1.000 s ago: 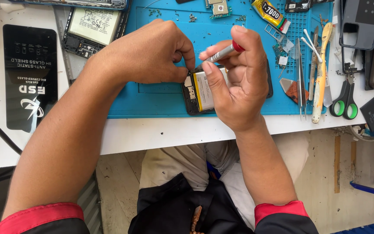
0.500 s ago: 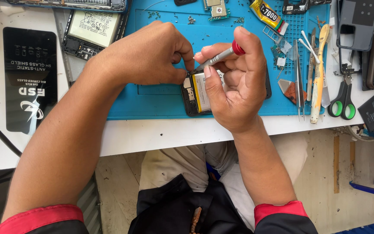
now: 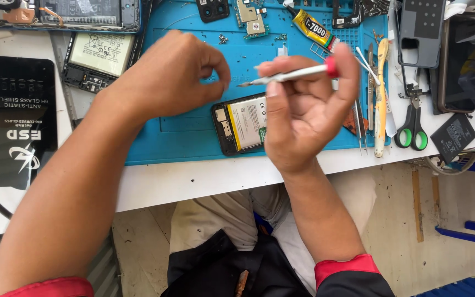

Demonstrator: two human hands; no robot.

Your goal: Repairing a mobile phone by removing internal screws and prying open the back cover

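Observation:
An opened phone with its battery showing lies on a blue work mat. My right hand is raised above it and holds a slim silver screwdriver with a red cap, its tip pointing left. My left hand hovers to the left of the tip, thumb and forefinger pinched together; I cannot see whether anything small sits between them. Neither hand touches the phone.
Another opened phone and a black packet lie at the left. A glue tube, small circuit boards, loose screws, tweezers, a pry tool, green-handled scissors and phone parts crowd the right.
Both hands have lifted off the phone and moved apart. The screwdriver has come up from the phone and now lies level, tip toward my left hand.

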